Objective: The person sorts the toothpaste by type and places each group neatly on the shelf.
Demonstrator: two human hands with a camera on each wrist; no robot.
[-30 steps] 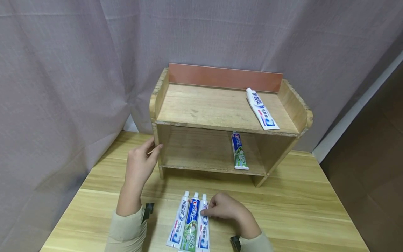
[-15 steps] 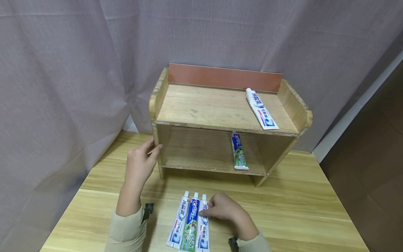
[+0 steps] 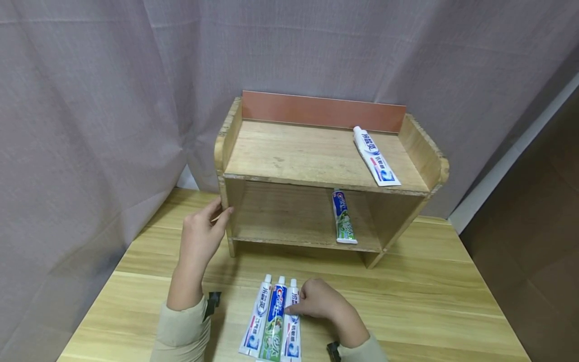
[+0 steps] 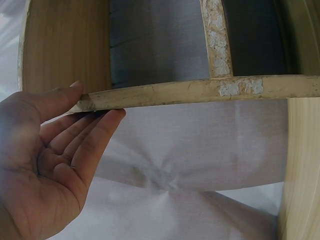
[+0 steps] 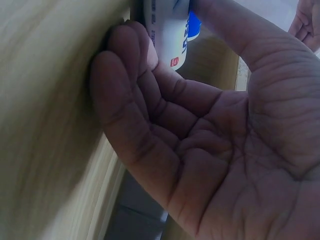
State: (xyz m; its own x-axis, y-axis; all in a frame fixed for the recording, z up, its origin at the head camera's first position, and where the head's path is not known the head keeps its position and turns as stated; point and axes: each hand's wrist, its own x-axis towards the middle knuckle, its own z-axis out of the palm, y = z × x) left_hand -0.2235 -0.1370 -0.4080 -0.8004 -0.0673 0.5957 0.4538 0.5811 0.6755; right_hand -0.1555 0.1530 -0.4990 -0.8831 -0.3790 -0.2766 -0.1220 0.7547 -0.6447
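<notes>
My left hand holds the front edge of the wooden shelf's left side panel, thumb on one face and fingers on the other; the left wrist view shows this side panel between them. My right hand grips a white toothpaste tube, the rightmost of three lying side by side on the table. Its thumb lies over the tube and its curled fingers are at the side, as the right wrist view shows with the tube. Beside it lie a blue-green toothpaste tube and another white toothpaste tube.
The two-tier wooden shelf stands at the back of the table. On its upper board, at right, lies a white toothpaste tube. A blue-green toothpaste tube is on the lower board. Grey curtain hangs behind.
My right hand has shifted slightly left and down over the rightmost white toothpaste tube, its thumb reaching further across. The left hand, shelf and tubes look unmoved.
</notes>
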